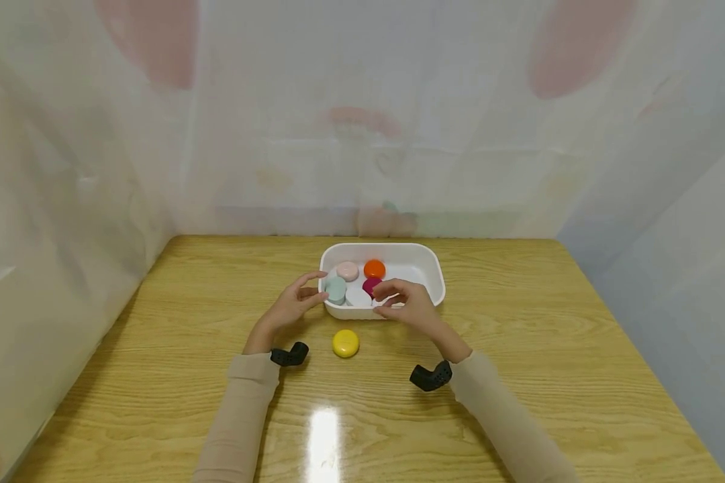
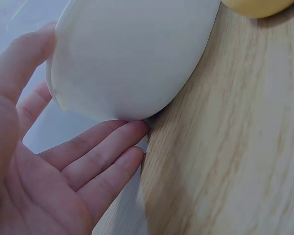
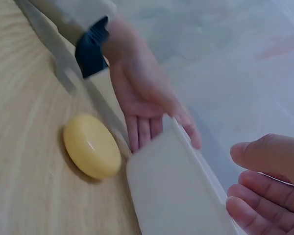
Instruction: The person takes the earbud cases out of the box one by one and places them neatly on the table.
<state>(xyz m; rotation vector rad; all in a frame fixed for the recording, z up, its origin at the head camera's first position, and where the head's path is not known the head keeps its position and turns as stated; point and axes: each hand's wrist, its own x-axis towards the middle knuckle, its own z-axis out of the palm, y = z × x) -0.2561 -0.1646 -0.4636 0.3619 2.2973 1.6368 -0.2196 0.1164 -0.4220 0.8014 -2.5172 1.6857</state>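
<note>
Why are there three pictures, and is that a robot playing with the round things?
No robot here! These are a person's two bare hands: the left hand and the right hand. The wide picture comes from a camera on the person's head, looking forward and down. The two close pictures come from cameras on the left and right wrists, so they look tilted.

On the wooden table is a white tray. Inside you can see pale green, pink, orange, dark red and white round pieces. A yellow disc lies outside, in front.

The left hand touches the tray's end. The right hand is at the front rim; its wrist picture shows nothing between thumb and fingers.
</note>
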